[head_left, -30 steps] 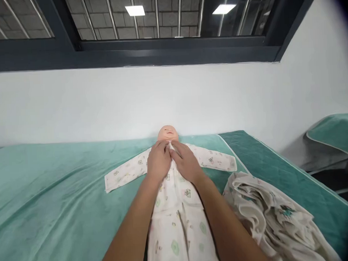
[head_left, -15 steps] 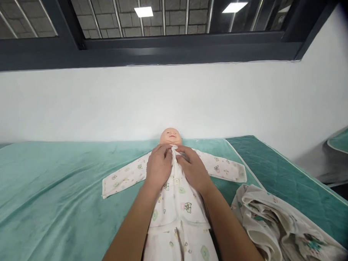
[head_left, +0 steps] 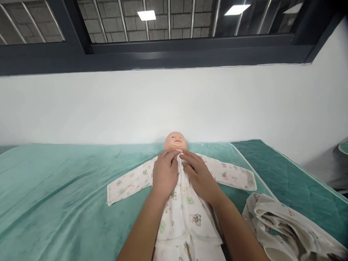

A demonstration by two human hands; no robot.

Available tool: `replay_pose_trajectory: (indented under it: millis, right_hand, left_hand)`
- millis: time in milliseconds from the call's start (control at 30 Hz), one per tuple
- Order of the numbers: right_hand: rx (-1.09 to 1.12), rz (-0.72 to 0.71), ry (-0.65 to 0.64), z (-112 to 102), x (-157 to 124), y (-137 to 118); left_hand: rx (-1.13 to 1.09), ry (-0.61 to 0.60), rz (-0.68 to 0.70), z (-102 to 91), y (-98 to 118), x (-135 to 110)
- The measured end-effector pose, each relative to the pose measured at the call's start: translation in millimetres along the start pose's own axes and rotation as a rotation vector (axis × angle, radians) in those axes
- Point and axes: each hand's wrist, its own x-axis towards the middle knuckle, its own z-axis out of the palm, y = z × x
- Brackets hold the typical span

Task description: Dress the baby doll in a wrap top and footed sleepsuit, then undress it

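A baby doll [head_left: 176, 141] lies on its back, head toward the wall, in a white printed shirt [head_left: 185, 207] with both sleeves spread sideways. My left hand [head_left: 165, 171] is closed on the left side of the shirt's front near the collar. Opposite it, my right hand [head_left: 197, 171] pinches the right edge of the same front, just below the doll's chin. The fingertips of both hands almost meet at the front opening. Below the shirt's hem are white printed pants [head_left: 191, 256], partly cut off by the frame.
A green cover [head_left: 64, 197] with soft folds lies under the doll. Crumpled white printed cloth [head_left: 284, 225] sits at the lower right, beside my right forearm. Behind stand a white wall [head_left: 132, 105] and a dark window frame [head_left: 188, 56] with bars beyond it.
The view has shifted slightly, so everything sits a little lower and further right. Both hands stay at the shirt's collar with only small finger movement.
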Motion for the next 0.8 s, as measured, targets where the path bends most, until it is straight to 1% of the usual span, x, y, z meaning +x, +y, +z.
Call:
replay_pose_trajectory:
  millis: [100,167,233,333,433,500,567,667,800]
  right_hand:
    - [-0.047,-0.05,-0.071,-2.7,-4.0,-2.7]
    - [-0.047,-0.035,-0.082,-2.8,-6.5,-4.0]
    - [-0.013,0.001,-0.052,-1.2,-8.5,-4.3]
    - [0.093,0.08,0.036,2.7,-12.4,-3.7]
    - [0.204,0.142,0.115,5.0,-21.5,-4.0]
    - [0.238,0.147,0.126,4.4,-31.3,-5.4]
    - [0.25,0.135,0.103,2.8,-41.7,-7.2]
    - [0.267,0.14,0.071,0.7,-52.2,-9.0]
    - [0.274,0.142,0.096,1.3,-52.0,-8.6]
  left_hand:
    - [0.002,0.002,-0.015,-0.7,0.3,-1.7]
    - [0.0,0.001,-0.023,-1.3,0.8,-3.0]
    - [-0.018,-0.004,-0.016,-2.0,1.8,-4.3]
    - [-0.08,0.018,0.003,-3.4,4.3,-7.3]
    - [-0.142,0.067,-0.047,-5.2,8.2,-12.3]
    - [-0.159,0.081,-0.109,-6.5,11.1,-16.8]
    - [-0.171,0.08,-0.137,-7.3,13.4,-21.9]
    - [-0.198,0.061,-0.093,-8.0,14.9,-29.7]
    - [-0.222,0.034,-0.037,-9.2,14.2,-38.2]
